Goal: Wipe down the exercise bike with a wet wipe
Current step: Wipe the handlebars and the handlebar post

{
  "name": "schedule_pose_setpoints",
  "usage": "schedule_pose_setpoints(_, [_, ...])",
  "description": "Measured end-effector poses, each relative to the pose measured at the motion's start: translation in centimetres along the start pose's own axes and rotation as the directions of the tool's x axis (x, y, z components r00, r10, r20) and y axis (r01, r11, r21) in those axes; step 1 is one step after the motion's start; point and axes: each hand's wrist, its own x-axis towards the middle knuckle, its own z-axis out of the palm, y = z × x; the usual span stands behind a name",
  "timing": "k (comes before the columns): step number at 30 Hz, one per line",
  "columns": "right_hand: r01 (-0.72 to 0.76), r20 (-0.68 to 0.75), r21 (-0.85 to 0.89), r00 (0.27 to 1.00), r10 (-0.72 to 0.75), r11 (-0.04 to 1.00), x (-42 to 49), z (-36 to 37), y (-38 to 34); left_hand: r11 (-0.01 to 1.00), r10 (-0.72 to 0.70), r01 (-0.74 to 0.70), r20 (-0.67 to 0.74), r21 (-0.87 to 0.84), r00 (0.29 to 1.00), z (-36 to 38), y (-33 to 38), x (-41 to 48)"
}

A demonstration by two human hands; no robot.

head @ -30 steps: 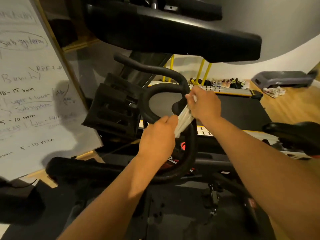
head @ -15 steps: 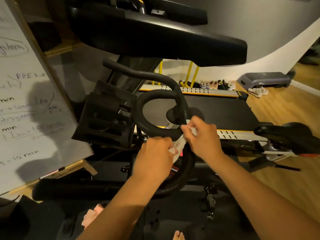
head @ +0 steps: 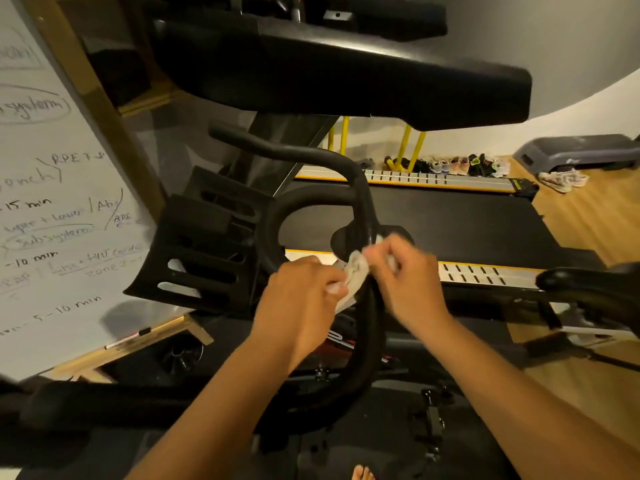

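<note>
The left hand (head: pixel 304 299) and the right hand (head: pixel 408 282) are close together in the middle of the frame. Each one pinches an end of the white wet wipe (head: pixel 355 271). The wipe lies against the black handlebar (head: pixel 373 334) of the exercise bike (head: pixel 341 342), on the right side of its loop. Both hands are blurry, so I cannot tell how each finger sits.

There is open room inside the loop, and to the right over the treadmill (head: pixel 450 220). On the left a black holder (head: pixel 207 251) with slots sits just beside the bar. A whiteboard (head: pixel 69 202) is cut off by the left edge. A big black panel (head: pixel 346 74) hangs close above, with its top cut off. A seat (head: pixel 595 282) pokes in at the right edge. One bare foot (head: pixel 362 474) peeks in at the bottom edge.
</note>
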Motion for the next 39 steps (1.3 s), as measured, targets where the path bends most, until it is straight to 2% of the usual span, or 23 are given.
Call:
schedule_pose_setpoints(2, [-0.026,0.07,0.081,0.997,0.02,0.996,-3.1,-1.3,0.4,0.971,-0.095,0.086,-0.032,-0.225,0.995,-1.0,-0.7,-0.5])
schedule_pose_setpoints(4, [-0.15,0.078,0.162,0.987,0.139,0.975,-3.5,-2.9,0.5,0.892,-0.174,0.14,-0.041,-0.429,0.984,-1.9,-0.8,-0.2])
schedule_pose_setpoints(7, [-0.257,0.073,0.281,0.966,0.247,0.925,-2.8,-4.8,0.3,0.806,-0.16,0.105,-0.043,-0.582,0.986,-2.5,0.3,0.6])
schedule_pose_setpoints(10, [-0.28,-0.012,0.424,0.949,0.315,0.861,-2.2,-5.8,-0.4,0.738,-0.181,0.052,-0.123,-0.673,0.976,-2.4,1.2,1.0])
schedule_pose_setpoints(13, [-0.302,-0.023,0.637,0.912,0.409,0.709,-1.6,-6.5,-2.0,0.639,-0.203,0.055,-0.099,-0.767,0.974,-2.1,1.5,1.0])
schedule_pose_setpoints(14, [-0.297,-0.031,0.634,0.913,0.407,0.714,-1.4,-6.7,-2.5,0.65,-0.209,0.084,-0.071,-0.755,0.975,-2.0,1.6,1.0])
schedule_pose_setpoints(17, [-0.268,0.017,0.496,0.954,0.299,0.826,-0.5,-7.1,-4.0,0.813,-0.144,0.076,-0.072,-0.577,0.987,-2.1,1.9,1.1])
schedule_pose_setpoints(18, [-0.266,0.093,0.446,0.963,0.252,0.855,0.0,-7.2,-4.5,0.81,-0.068,0.035,-0.035,-0.585,0.997,-2.3,2.3,1.3])
schedule_pose_setpoints(20, [-0.314,0.277,0.405,0.937,0.212,0.859,1.1,-7.4,-5.4,0.739,0.117,0.017,0.153,-0.673,0.981,-2.8,3.4,1.9])
schedule_pose_setpoints(21, [-0.374,0.341,0.459,0.912,0.228,0.806,1.7,-7.5,-5.5,0.702,0.163,0.044,0.221,-0.711,0.962,-3.0,3.8,2.2])
schedule_pose_setpoints(22, [-0.456,0.38,0.551,0.883,0.276,0.699,2.3,-7.6,-5.3,0.67,0.145,0.082,0.238,-0.738,0.961,-3.1,4.2,2.5])
schedule_pose_setpoints(23, [-0.53,0.406,0.662,0.848,0.341,0.53,2.7,-7.7,-5.0,0.642,0.078,0.119,0.219,-0.758,0.973,-3.2,4.2,2.9])
schedule_pose_setpoints(25, [-0.542,0.448,0.832,0.783,0.432,0.12,2.5,-7.5,-3.8,0.571,-0.082,0.174,0.156,-0.802,0.984,-3.2,3.6,3.5])
schedule_pose_setpoints(26, [-0.521,0.478,0.853,0.76,0.441,-0.027,1.9,-7.0,-3.2,0.529,-0.13,0.19,0.142,-0.827,0.981,-3.1,3.3,3.7])
schedule_pose_setpoints(27, [-0.523,0.504,0.847,0.738,0.449,-0.092,1.0,-6.4,-3.0,0.489,-0.149,0.198,0.142,-0.85,0.979,-3.1,3.1,3.7])
schedule_pose_setpoints(28, [-0.556,0.531,0.827,0.72,0.446,-0.086,0.2,-5.7,-3.1,0.462,-0.152,0.202,0.148,-0.864,0.977,-3.2,3.0,3.7])
schedule_pose_setpoints(29, [-0.597,0.547,0.802,0.711,0.442,-0.031,-0.5,-5.0,-3.5,0.446,-0.15,0.214,0.163,-0.869,0.975,-3.3,3.0,3.7])
schedule_pose_setpoints(30, [-0.617,0.527,0.783,0.721,0.451,0.072,-1.0,-4.6,-4.0,0.432,-0.149,0.236,0.19,-0.87,0.97,-3.5,3.0,3.5])
schedule_pose_setpoints(31, [-0.595,0.449,0.772,0.76,0.47,0.226,-1.4,-4.3,-4.5,0.439,-0.15,0.26,0.216,-0.86,0.965,-3.7,3.1,3.3])
schedule_pose_setpoints(33, [-0.461,0.197,0.685,0.862,0.466,0.564,-1.6,-4.4,-5.2,0.526,-0.159,0.276,0.226,-0.804,0.961,-4.0,2.7,2.7])
schedule_pose_setpoints(34, [-0.377,0.09,0.597,0.908,0.409,0.708,-1.8,-4.7,-5.5,0.579,-0.162,0.269,0.215,-0.77,0.963,-4.3,2.5,2.2])
schedule_pose_setpoints(36, [-0.186,-0.006,0.395,0.979,0.205,0.9,-2.9,-5.4,-6.0,0.693,-0.146,0.221,0.168,-0.686,0.975,-4.9,1.9,1.1])
schedule_pose_setpoints(39, [0.083,-0.09,0.156,0.994,-0.069,0.984,-5.1,-5.9,-5.9,0.861,-0.065,0.046,-0.019,-0.507,0.998,-5.0,1.7,-0.7])
